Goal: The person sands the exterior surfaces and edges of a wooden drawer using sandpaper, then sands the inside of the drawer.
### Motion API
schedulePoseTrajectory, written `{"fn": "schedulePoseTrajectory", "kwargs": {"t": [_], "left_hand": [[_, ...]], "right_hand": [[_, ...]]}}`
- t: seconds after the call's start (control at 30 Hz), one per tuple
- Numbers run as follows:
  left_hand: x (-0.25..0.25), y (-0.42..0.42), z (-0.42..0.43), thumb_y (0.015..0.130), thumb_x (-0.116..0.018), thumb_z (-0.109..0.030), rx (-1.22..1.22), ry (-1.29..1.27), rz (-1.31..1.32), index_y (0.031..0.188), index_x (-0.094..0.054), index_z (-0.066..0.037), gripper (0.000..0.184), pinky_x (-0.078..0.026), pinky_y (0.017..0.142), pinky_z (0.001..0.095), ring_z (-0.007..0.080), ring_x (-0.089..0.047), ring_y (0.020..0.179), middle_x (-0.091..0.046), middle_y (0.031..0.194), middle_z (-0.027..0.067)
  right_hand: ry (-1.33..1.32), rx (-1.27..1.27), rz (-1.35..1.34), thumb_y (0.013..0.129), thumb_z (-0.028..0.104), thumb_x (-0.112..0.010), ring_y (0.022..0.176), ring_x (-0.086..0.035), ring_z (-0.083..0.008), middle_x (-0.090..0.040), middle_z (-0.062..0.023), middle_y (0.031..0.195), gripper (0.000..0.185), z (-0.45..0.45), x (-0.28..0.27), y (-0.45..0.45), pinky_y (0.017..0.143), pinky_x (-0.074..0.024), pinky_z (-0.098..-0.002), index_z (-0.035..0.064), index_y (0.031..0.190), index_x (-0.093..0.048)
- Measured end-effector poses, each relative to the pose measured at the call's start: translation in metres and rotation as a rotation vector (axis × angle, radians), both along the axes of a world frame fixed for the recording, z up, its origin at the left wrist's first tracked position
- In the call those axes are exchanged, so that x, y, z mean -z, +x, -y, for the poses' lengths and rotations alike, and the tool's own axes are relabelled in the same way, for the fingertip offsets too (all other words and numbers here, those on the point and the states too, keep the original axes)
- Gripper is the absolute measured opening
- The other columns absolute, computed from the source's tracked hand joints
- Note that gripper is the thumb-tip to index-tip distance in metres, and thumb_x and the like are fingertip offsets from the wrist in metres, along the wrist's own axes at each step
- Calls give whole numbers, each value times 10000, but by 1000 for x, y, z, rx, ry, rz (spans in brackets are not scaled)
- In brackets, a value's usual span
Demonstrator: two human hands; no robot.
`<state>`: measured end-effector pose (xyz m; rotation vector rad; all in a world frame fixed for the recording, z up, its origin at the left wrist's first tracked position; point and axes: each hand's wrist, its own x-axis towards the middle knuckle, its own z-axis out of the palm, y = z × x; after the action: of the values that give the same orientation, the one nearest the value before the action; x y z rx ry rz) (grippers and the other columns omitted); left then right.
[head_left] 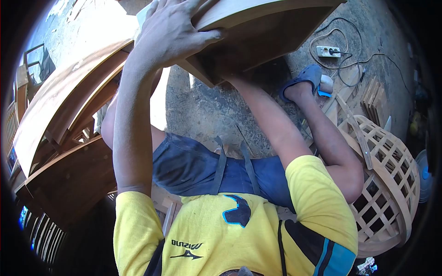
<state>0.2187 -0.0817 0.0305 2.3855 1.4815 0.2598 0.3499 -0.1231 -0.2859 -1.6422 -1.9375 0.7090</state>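
A curved wooden piece (271, 32) with a pale edge and a dark, shaded underside is raised at the top of the head view. My left hand (172, 34) lies over its left end, thumb stretched along the wood and fingers spread toward the top edge of the frame. By those fingertips shows a pale bluish edge (142, 17) that I cannot identify. My right forearm (271, 115) reaches up beneath the same piece; the right hand itself is hidden in the shadow and behind the wood.
Curved wooden panels (69, 101) stack up on the left. To the right lie a wooden lattice frame (384, 179), some short boards (372, 99) and a white power strip (328, 51) with looping cables. A clog (304, 80) is on my right foot, on the concrete floor (198, 106).
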Motion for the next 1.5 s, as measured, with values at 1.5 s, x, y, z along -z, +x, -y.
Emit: {"fn": "schedulePoseTrajectory", "kwargs": {"t": [1.5], "left_hand": [[30,-19,-27,807,-803,-459,85,18,51,1579,-436,-245,881,-360,1193,582,479,-398,1438,-389,1557,297]], "right_hand": [[-432,43,-237,1085,318,-464,1461,-418,-323,-502,-186,1506,467,1,9,10,1243,-290,-465,82,1485,-509]]}}
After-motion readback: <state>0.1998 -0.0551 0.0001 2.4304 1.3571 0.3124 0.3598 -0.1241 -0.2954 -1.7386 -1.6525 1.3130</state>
